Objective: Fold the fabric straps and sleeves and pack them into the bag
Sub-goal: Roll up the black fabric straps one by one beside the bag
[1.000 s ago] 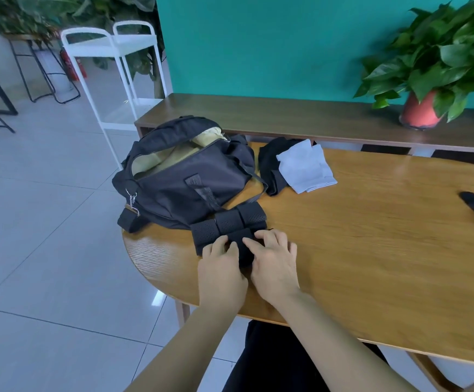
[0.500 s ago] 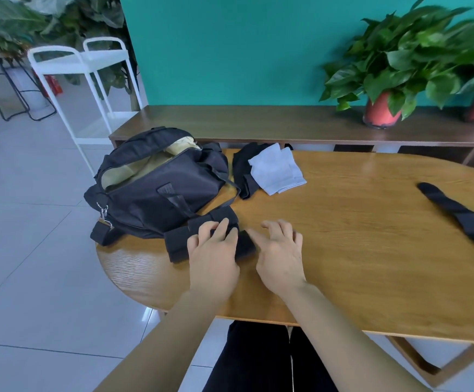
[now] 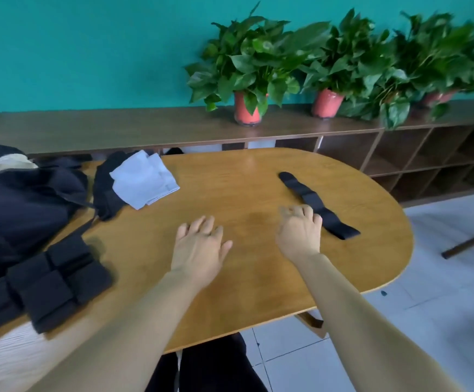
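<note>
In the bag [image 3: 18,210], pale fabric [image 3: 4,163].

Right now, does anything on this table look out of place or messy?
Nothing spilled or damaged. Only the long black fabric strap lies unfolded and aslant by the right hand, apart from the dark fabric bag.

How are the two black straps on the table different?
The folded strap is bunched into thick layers; the long strap lies stretched out flat. The folded strap sits beside the bag on the left; the long strap lies on the right, near the right hand. Both are black and rest on the wooden table.
</note>
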